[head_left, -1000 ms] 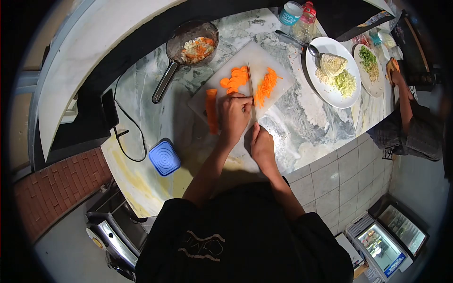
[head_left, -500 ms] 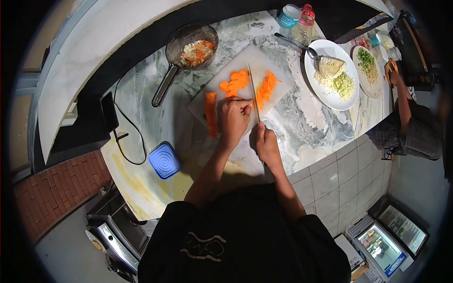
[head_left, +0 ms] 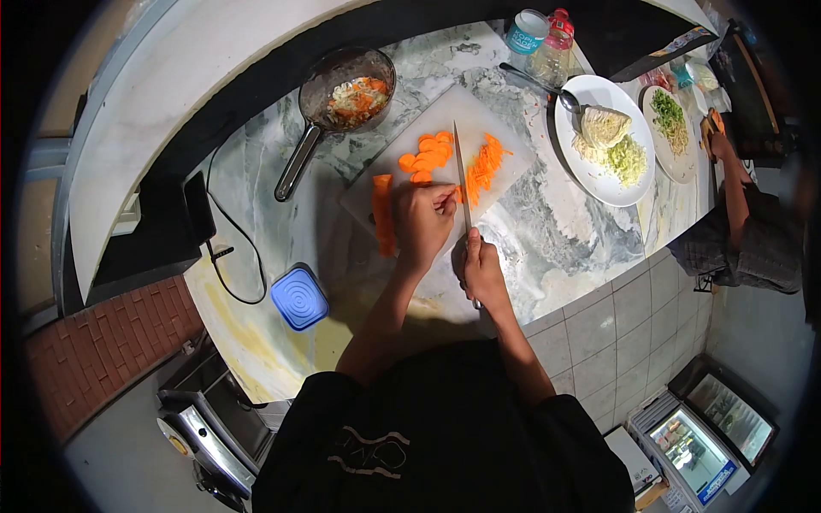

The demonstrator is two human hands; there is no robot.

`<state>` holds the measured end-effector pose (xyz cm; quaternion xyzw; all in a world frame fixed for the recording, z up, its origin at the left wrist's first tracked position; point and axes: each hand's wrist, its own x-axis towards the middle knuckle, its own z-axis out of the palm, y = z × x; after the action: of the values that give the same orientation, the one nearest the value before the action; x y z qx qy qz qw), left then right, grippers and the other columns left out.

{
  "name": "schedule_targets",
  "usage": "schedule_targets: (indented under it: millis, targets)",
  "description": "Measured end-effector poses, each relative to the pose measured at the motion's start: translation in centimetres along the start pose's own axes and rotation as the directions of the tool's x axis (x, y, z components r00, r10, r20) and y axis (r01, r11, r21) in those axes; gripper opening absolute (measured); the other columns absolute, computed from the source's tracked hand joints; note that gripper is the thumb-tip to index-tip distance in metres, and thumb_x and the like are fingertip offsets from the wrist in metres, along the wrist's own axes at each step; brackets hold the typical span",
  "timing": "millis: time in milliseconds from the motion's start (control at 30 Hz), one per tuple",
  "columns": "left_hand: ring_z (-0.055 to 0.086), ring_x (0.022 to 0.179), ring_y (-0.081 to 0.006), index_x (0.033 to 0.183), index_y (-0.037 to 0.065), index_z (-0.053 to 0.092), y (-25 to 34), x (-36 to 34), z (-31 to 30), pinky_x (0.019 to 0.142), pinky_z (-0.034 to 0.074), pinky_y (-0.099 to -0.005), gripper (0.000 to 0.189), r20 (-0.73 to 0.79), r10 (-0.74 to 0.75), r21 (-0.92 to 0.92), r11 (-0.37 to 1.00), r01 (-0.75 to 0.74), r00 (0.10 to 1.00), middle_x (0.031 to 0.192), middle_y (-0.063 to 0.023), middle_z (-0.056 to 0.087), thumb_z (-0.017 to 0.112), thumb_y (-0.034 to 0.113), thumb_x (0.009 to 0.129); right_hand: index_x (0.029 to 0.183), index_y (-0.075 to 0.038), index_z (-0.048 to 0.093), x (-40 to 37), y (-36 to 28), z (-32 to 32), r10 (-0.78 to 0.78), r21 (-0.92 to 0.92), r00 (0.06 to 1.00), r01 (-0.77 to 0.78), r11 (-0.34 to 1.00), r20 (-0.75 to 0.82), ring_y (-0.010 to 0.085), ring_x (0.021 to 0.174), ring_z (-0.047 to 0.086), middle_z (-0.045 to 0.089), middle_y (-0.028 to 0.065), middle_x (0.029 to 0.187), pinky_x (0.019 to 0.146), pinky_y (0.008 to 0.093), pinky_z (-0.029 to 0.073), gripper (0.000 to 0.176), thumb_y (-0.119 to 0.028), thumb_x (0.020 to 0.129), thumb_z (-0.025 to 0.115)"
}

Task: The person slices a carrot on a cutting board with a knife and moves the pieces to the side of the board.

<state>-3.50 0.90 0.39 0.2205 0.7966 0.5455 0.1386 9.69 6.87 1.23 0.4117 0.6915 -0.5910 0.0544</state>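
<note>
On the white cutting board [head_left: 462, 107] my left hand [head_left: 422, 221] presses down a small stack of carrot slices with curled fingertips. My right hand [head_left: 479, 267] grips the handle of a knife [head_left: 462, 171], whose blade runs across the board just right of my left fingertips. Round carrot slices [head_left: 426, 152] lie left of the blade. Thin carrot strips [head_left: 484, 166] are piled to its right. A long piece of carrot [head_left: 383, 214] lies on the board's left edge beside my left hand.
A pan [head_left: 345, 84] with chopped vegetables stands at the back left. Right of the board sit a plate of cabbage [head_left: 604, 137] with a spoon and a second plate of greens [head_left: 670, 120]. A blue lid [head_left: 298, 297], bottles [head_left: 547, 38], a phone on a cable and another person's arm [head_left: 734, 197] are around.
My right hand and the knife have drawn back slightly toward me and the blade has shifted a little on the carrot. My left hand stays on the slices.
</note>
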Motion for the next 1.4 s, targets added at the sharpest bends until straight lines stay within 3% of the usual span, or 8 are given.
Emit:
schedule_targets:
  millis: [67, 300, 367, 467, 800, 900, 967, 1400]
  targets:
    - [0.074, 0.081, -0.0168, 0.102, -0.006, 0.072, -0.3, 0.1, 0.0, 0.072, 0.058, -0.0242, 0.017, 0.049, -0.032, -0.024, 0.999, 0.034, 0.998, 0.09, -0.0149, 0.075, 0.07, 0.001, 0.086, 0.073, 0.01, 0.054, -0.3, -0.7, 0.0, 0.054, 0.04, 0.998, -0.054, 0.998, 0.014, 0.0343, 0.053, 0.058, 0.052, 0.0228, 0.054, 0.057, 0.0469, 0.045, 0.068, -0.043, 0.107, 0.029]
    - [0.072, 0.075, -0.0152, 0.101, -0.006, 0.072, 1.2, 0.1, -0.7, 0.069, 0.057, -0.0234, 0.017, 0.084, 0.029, 0.076, 0.996, -0.036, 0.996, 0.088, -0.0149, 0.074, 0.07, -0.003, 0.084, 0.073, 0.01, 0.055, -0.1, 0.4, 0.4, -0.026, 0.0, 0.999, 0.026, 1.0, -0.033, 0.0438, 0.057, 0.056, 0.053, 0.029, 0.059, 0.059, 0.0502, 0.044, 0.064, -0.039, 0.108, 0.032]
    - [0.072, 0.074, -0.0149, 0.1, -0.006, 0.072, 1.0, 0.2, -0.6, 0.067, 0.056, -0.0235, 0.018, 0.066, 0.031, 0.05, 0.998, -0.035, 0.997, 0.087, -0.0149, 0.073, 0.069, -0.005, 0.083, 0.075, 0.011, 0.055, -0.2, 0.5, 0.7, -0.141, -0.008, 0.982, 0.141, 0.99, -0.122, 0.0497, 0.063, 0.056, 0.054, 0.0317, 0.064, 0.061, 0.0512, 0.044, 0.062, -0.037, 0.108, 0.032]
    - [0.072, 0.075, -0.0153, 0.101, -0.006, 0.072, 0.9, 0.2, -0.6, 0.067, 0.056, -0.0239, 0.018, 0.073, 0.025, 0.049, 0.998, -0.028, 0.997, 0.088, -0.0152, 0.073, 0.068, -0.006, 0.083, 0.078, 0.011, 0.056, -0.3, 0.6, 0.8, -0.093, -0.012, 0.991, 0.092, 0.996, -0.096, 0.0528, 0.068, 0.055, 0.055, 0.0339, 0.069, 0.062, 0.0515, 0.044, 0.06, -0.036, 0.108, 0.032]
    - [0.072, 0.079, -0.0175, 0.102, -0.005, 0.072, 0.6, 0.2, -0.5, 0.071, 0.058, -0.0255, 0.02, 0.082, 0.028, 0.023, 0.999, -0.03, 0.996, 0.09, -0.0148, 0.072, 0.067, -0.007, 0.083, 0.081, 0.01, 0.057, -0.7, 0.1, 0.9, -0.096, -0.048, 0.993, 0.092, 0.995, -0.076, 0.0537, 0.074, 0.056, 0.056, 0.0351, 0.072, 0.065, 0.053, 0.044, 0.057, -0.034, 0.107, 0.033]
    - [0.073, 0.08, -0.019, 0.102, -0.005, 0.072, 0.5, 0.1, -0.3, 0.072, 0.058, -0.0258, 0.019, 0.085, 0.021, -0.018, 1.0, -0.02, 0.996, 0.091, -0.0153, 0.072, 0.067, -0.007, 0.083, 0.082, 0.01, 0.058, -1.0, -0.3, 1.1, -0.094, -0.09, 0.991, 0.086, 0.992, -0.091, 0.0539, 0.076, 0.057, 0.057, 0.0352, 0.074, 0.065, 0.0547, 0.045, 0.055, -0.033, 0.107, 0.034]
    - [0.073, 0.079, -0.0196, 0.102, -0.005, 0.072, 0.7, 0.1, -0.3, 0.072, 0.058, -0.026, 0.019, 0.063, 0.016, -0.026, 1.0, -0.015, 0.998, 0.092, -0.0162, 0.072, 0.067, -0.006, 0.083, 0.083, 0.009, 0.059, -1.1, -0.5, 1.3, -0.191, -0.174, 0.972, 0.166, 0.971, -0.139, 0.0541, 0.078, 0.058, 0.058, 0.0353, 0.075, 0.066, 0.0566, 0.045, 0.052, -0.031, 0.107, 0.035]
    - [0.073, 0.077, -0.0224, 0.097, -0.006, 0.073, 0.5, 0.1, -0.2, 0.068, 0.058, -0.0266, 0.017, 0.049, 0.035, -0.002, 0.999, -0.034, 0.998, 0.087, -0.0163, 0.071, 0.067, -0.005, 0.081, 0.083, 0.008, 0.06, -1.1, -0.7, 2.0, -0.18, -0.233, 0.963, 0.131, 0.964, -0.202, 0.0558, 0.078, 0.058, 0.06, 0.0356, 0.076, 0.067, 0.0585, 0.045, 0.047, -0.027, 0.106, 0.038]
